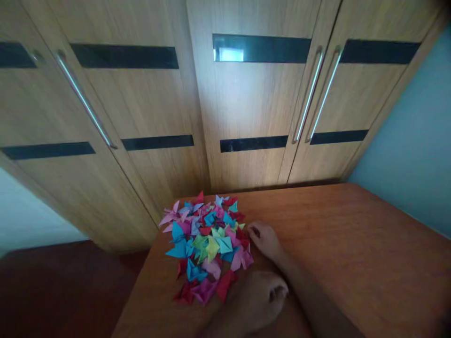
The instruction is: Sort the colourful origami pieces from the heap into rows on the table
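Folded paper pieces in pink, red, blue, green and yellow, shaped like origami cranes, form a pile at the table's left end. Just right of the pile, my right hand rests with curled fingers, its fingertips beside a pale yellow piece; nothing shows in its grip. Nearer to me, my left hand is a loose fist with a small dark hollow between thumb and fingers, and no object shows there. It lies beside a red folded piece at the pile's lower right.
The brown wooden table stretches to the right. Behind it stands a wooden wardrobe with dark strips and long metal handles. A pale blue wall is on the right, and dark floor shows at the lower left.
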{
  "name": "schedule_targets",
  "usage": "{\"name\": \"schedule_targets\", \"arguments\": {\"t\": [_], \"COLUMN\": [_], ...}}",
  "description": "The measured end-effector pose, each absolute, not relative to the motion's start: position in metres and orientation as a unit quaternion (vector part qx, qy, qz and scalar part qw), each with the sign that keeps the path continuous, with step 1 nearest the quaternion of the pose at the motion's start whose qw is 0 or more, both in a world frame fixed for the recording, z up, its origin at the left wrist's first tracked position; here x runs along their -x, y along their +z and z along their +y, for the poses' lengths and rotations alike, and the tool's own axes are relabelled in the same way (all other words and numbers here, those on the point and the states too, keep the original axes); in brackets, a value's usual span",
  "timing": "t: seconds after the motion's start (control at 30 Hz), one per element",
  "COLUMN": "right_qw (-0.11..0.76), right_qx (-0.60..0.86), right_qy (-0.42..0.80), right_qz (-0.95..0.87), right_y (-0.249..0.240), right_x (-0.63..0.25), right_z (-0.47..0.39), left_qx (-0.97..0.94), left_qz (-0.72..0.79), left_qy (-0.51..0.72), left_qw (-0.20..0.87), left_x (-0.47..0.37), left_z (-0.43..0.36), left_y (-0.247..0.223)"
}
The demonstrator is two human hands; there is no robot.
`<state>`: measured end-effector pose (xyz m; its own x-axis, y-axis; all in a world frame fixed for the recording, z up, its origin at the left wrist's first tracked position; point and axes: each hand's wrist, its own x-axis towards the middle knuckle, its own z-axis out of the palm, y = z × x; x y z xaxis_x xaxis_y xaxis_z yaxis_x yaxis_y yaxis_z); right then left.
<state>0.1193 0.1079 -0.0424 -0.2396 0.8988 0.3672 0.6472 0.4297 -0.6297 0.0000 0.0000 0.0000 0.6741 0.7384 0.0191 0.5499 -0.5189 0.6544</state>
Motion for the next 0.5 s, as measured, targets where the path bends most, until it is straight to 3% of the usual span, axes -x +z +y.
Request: {"name": "schedule_targets", "arguments": {"t": [0.5], "right_qw": [0.358], "right_qx": [0.515], "right_qy": [0.183], "right_qz": [-0.757], "right_y": [-0.0436], "right_x": [-0.1199], "right_z": [0.1088], "left_qx": [-0.851], "left_qz": [0.377], "left_qy": [0.166], "left_qw": [0.326], "left_x": [0.0009], "left_z": [-0.0019], "left_y": [0.0056]}}
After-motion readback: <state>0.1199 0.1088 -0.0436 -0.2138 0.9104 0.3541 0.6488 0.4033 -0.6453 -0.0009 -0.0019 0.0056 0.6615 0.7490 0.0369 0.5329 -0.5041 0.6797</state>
